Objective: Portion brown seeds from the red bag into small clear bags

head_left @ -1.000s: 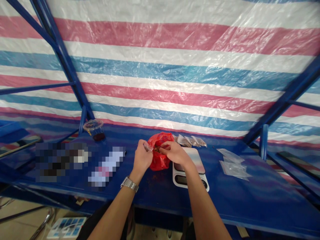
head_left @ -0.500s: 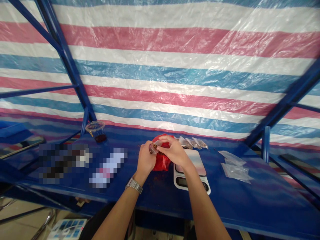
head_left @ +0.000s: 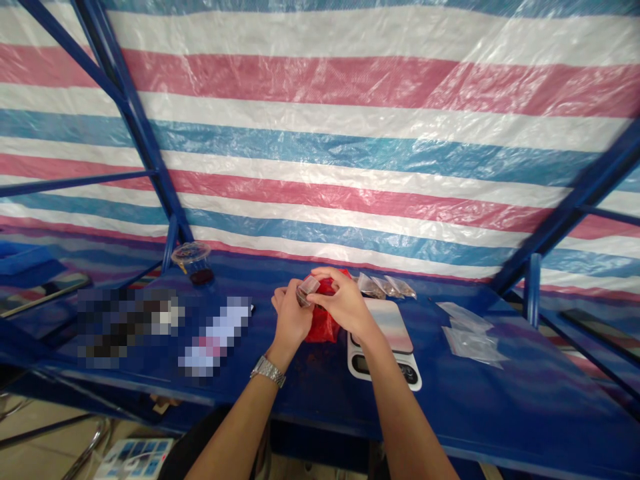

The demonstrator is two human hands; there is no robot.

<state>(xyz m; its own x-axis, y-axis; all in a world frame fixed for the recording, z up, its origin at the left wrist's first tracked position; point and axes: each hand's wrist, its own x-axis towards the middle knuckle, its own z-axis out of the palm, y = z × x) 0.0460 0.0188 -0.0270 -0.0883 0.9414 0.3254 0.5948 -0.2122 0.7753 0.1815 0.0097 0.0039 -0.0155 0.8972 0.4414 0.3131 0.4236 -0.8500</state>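
Note:
A small clear plastic bag with dark contents at its bottom is between my two hands, above the table. My left hand is closed on its lower left side. The thumb and fingers of my right hand pinch its upper right edge. Behind and below the hands lies a red plastic bag, partly covered by them. Just right of it is a white kitchen scale with a dark display; my right forearm crosses over its front.
Several filled small bags lie behind the scale. Flat clear bags are on the right. A clear lidded cup with dark liquid stands at back left. Blue frame bars and a striped sheet rise behind the blue table.
My right hand has shifted slightly left and draws the upper part of the small bag straighter. The fingers of my left hand have loosened a little outward. Both hands still hold the bag.

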